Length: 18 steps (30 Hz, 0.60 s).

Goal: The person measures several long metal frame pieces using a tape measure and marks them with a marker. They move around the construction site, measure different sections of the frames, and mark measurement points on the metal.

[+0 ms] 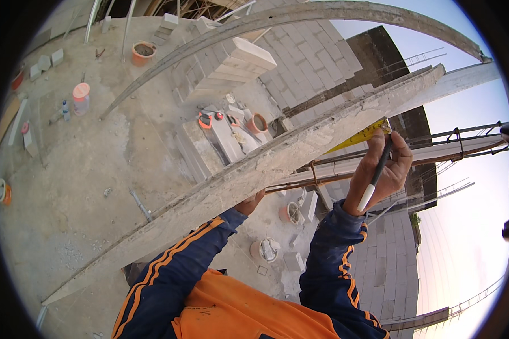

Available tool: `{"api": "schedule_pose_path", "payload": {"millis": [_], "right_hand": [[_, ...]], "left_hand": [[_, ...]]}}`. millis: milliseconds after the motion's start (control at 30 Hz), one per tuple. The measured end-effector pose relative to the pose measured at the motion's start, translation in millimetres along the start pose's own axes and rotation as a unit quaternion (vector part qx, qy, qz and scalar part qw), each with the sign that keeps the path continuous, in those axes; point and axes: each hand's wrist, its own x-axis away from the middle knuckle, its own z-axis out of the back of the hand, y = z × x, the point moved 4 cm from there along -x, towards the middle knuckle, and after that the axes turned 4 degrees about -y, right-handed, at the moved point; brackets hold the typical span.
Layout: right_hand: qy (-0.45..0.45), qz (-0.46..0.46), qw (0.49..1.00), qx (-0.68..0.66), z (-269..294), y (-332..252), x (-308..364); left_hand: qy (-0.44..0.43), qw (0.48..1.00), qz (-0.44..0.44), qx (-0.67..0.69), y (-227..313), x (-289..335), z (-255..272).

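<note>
A long, rough plaster-crusted beam runs diagonally across the view in front of me. My right hand is closed at its far right side, gripping a black pen with a white end. The fingertips of that hand also pinch the end of a yellow tape measure, whose blade lies along the beam's edge. Lower down, my left hand reaches to the beam's underside. Its fingers are hidden behind the beam, so what they hold does not show.
Rusty reinforcing bars run beside the beam. Below are pale block stacks, hand tools on blocks, and several buckets, including an orange one. A curved metal strip arches overhead. A grey block wall stands beyond.
</note>
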Motion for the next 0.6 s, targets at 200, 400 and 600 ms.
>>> {"api": "schedule_pose_path", "payload": {"millis": [200,400,600], "right_hand": [[0.000,-0.011,1.000,-0.014,-1,1,0],[0.001,-0.016,0.999,-0.040,-3,1,0],[-0.002,-0.026,0.998,-0.049,-2,3,-1]], "left_hand": [[0.006,0.999,0.011,0.045,7,-8,8],[0.032,0.999,-0.003,0.042,4,-8,8],[0.023,0.997,-0.002,0.072,6,-12,12]]}}
